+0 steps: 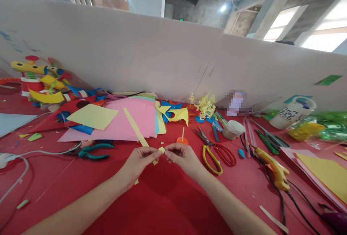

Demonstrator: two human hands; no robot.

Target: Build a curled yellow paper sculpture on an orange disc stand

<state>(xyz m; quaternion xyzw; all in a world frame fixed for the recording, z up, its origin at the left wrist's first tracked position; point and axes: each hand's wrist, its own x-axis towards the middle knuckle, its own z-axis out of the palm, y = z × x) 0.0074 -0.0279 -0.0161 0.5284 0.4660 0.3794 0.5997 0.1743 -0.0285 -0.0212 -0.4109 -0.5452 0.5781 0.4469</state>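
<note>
My left hand [141, 161] and my right hand [182, 157] meet at the middle of the red table [162, 206]. Both pinch a small folded piece of pale yellow paper [162, 150] between fingertips. A long yellow paper strip [135, 131] lies just beyond my left hand, across a pink sheet [127, 123]. A small orange disc with a stick [182, 140] stands right behind my right hand. Tiny yellow scraps lie under my hands.
Scissors with yellow and red handles [215, 153] lie to the right, then a yellow glue gun [273, 168] with black cable. Teal pliers [94, 151] rest left. Coloured paper sheets, a yellow sheet [92, 116], curled paper crafts [206, 106], a tape roll [233, 129] line the white wall.
</note>
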